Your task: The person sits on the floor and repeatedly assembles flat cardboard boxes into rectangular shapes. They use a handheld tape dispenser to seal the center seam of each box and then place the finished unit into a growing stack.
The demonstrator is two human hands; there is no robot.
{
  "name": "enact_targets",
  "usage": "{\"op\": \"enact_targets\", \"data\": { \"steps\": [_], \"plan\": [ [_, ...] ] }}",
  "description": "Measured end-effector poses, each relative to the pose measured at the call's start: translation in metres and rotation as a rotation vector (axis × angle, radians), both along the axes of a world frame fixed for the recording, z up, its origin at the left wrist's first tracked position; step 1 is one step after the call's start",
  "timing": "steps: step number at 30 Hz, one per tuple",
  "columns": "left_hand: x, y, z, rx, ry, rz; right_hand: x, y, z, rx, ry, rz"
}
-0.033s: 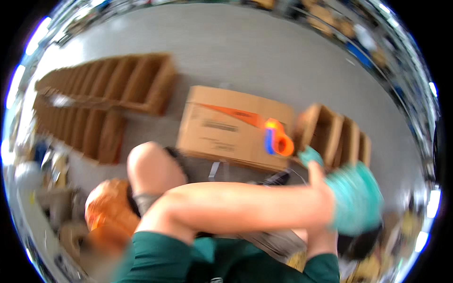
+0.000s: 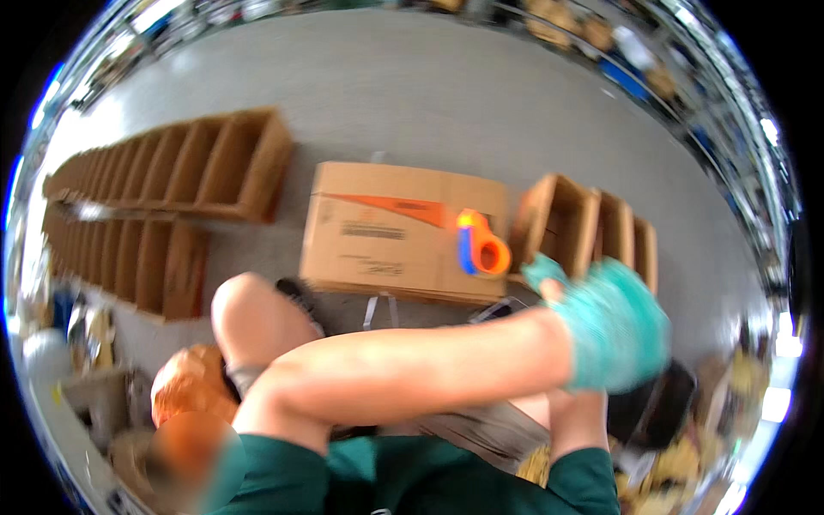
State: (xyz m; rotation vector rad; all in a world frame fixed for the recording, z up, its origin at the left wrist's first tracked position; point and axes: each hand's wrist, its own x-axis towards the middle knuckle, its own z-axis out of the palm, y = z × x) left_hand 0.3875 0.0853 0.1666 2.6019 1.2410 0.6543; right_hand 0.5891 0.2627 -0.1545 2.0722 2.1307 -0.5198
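My left forearm crosses in front of my body to the right. My left hand (image 2: 616,330), in a teal knit glove, is over my right wrist area, its fingers smeared by motion. Below it shows my right forearm (image 2: 577,425); most of my right hand is hidden behind the left. A small teal glove tip sticks out by the divided boxes, and I cannot tell which hand it belongs to. Just left of the hands lies an orange and blue tape dispenser (image 2: 489,249), on a flat closed brown carton (image 2: 390,227) on the floor.
Open brown cardboard boxes (image 2: 562,227) stand in a row right of the carton. Two longer rows of open boxes (image 2: 232,163) are at the left. An orange bundle (image 2: 190,390) lies by my left knee, a black object (image 2: 657,403) at the right. Shelving (image 2: 669,103) lines the far right.
The whole view has shifted, so the carton and boxes appear slightly farther left. My left hand stays over my right wrist area, a little less blurred.
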Motion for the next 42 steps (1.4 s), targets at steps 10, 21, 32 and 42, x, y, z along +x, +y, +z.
{"op": "enact_targets", "data": {
  "steps": [10, 21, 32, 42],
  "plan": [
    [-0.019, 0.001, 0.001, -0.029, 0.094, 0.133, -0.072, 0.038, 0.025, 0.086, 0.473, 0.134],
    [0.025, -0.028, -0.031, -0.042, -0.199, -0.106, -0.002, 0.069, 0.038, 0.034, 0.669, 0.262],
    [0.040, -0.026, -0.046, -0.072, -0.249, -0.190, -0.006, 0.069, 0.045, 0.030, 0.724, 0.279],
    [0.048, -0.040, -0.059, -0.118, -0.266, -0.286, -0.014, 0.058, 0.052, -0.005, 0.724, 0.297]
  ]
}}
